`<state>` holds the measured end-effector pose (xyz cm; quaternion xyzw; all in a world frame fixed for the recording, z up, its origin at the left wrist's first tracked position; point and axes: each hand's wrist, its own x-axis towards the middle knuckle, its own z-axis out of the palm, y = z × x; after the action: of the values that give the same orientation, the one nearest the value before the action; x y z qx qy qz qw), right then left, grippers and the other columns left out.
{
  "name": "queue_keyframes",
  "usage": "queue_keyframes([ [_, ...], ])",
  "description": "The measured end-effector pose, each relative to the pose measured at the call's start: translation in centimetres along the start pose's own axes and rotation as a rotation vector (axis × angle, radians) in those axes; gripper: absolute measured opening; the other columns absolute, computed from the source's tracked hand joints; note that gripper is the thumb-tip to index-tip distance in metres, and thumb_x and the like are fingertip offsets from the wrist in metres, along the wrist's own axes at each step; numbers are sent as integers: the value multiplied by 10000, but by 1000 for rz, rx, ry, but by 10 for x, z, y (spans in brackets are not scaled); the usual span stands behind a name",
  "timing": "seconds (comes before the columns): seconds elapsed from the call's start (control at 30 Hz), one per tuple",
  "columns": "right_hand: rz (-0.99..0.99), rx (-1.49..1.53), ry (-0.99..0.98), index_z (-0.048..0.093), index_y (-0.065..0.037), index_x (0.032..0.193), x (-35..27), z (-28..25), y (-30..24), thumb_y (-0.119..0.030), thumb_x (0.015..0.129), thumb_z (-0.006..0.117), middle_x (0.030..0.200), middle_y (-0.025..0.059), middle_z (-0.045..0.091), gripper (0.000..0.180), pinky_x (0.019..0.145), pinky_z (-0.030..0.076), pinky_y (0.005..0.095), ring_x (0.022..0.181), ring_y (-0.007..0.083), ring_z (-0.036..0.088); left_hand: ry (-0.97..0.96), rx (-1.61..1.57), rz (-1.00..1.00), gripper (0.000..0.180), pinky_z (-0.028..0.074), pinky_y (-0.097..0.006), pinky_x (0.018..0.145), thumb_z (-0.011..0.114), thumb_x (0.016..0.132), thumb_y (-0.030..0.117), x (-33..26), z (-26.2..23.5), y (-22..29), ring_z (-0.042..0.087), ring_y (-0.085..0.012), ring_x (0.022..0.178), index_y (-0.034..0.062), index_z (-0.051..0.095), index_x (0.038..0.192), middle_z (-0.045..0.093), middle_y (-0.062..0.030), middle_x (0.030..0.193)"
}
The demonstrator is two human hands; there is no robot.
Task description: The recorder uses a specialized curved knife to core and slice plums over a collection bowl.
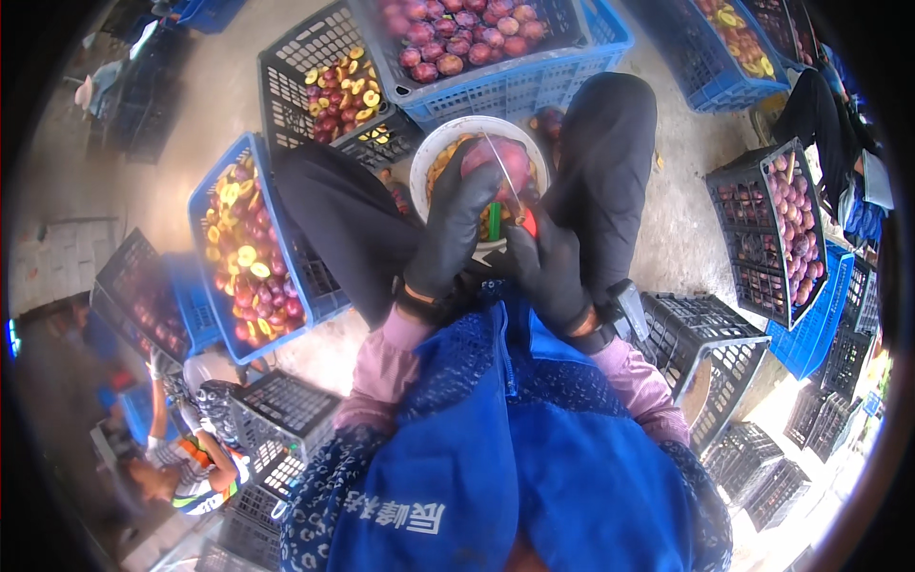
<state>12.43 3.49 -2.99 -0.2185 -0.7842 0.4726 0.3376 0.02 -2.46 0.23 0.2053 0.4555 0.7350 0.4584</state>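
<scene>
Between my knees stands a white bucket, with yellowish pieces inside it. Above it my left hand, in a dark glove, is closed round a dark red plum. My right hand, gloved too, grips a knife by its red-orange handle. Its thin blade slants up and left across the plum; whether it cuts into the flesh I cannot tell. A green object shows between my hands, its kind unclear.
A crate of whole plums rests on a blue crate ahead. Cut plums fill a black crate and a blue crate at left. A tilted black crate of plums stands right. Other people sit nearby.
</scene>
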Motion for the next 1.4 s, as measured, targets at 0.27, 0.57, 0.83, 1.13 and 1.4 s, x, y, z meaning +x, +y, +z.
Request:
queue_keyframes([
  [0.27, -269, -95, -265, 588, 37, 908, 13, -28, -4, -198, 917, 589, 673, 243, 575, 236, 527, 444, 424, 601, 399, 594, -56, 630, 223, 410, 452, -296, 883, 620, 875, 216, 10, -17, 4, 536, -160, 1010, 43, 496, 1225, 541, -54, 1126],
  [0.57, -76, -149, -29, 601, 23, 923, 8, -11, 2, -191, 914, 600, 656, 228, 578, 214, 518, 455, 408, 594, 403, 597, 18, -55, 0, 397, 459, -308, 872, 580, 900, 269, 7, 8, -2, 553, -157, 987, 26, 510, 1207, 555, -62, 1118],
  [0.83, -144, -96, -166, 606, 38, 957, 14, -24, 2, -182, 904, 611, 683, 248, 578, 226, 523, 460, 397, 558, 346, 610, -69, 777, 235, 414, 467, -318, 865, 641, 858, 161, 17, -2, 8, 548, -164, 1003, 25, 481, 1214, 551, -88, 1126],
  [1.13, 93, 43, -109, 608, 56, 973, 15, -24, -7, -207, 910, 601, 713, 259, 596, 270, 541, 463, 405, 595, 382, 614, -22, -30, -74, 484, 469, -288, 868, 711, 807, 159, 7, 15, 15, 548, -166, 1017, 22, 497, 1220, 556, -77, 1104],
  [1.4, 28, 234, -276, 608, 64, 972, 18, -35, -11, -231, 932, 567, 721, 267, 600, 301, 565, 476, 381, 642, 381, 630, -86, 593, 159, 480, 479, -297, 852, 722, 797, 152, 17, -10, 5, 552, -160, 997, 26, 500, 1204, 568, -70, 1067],
])
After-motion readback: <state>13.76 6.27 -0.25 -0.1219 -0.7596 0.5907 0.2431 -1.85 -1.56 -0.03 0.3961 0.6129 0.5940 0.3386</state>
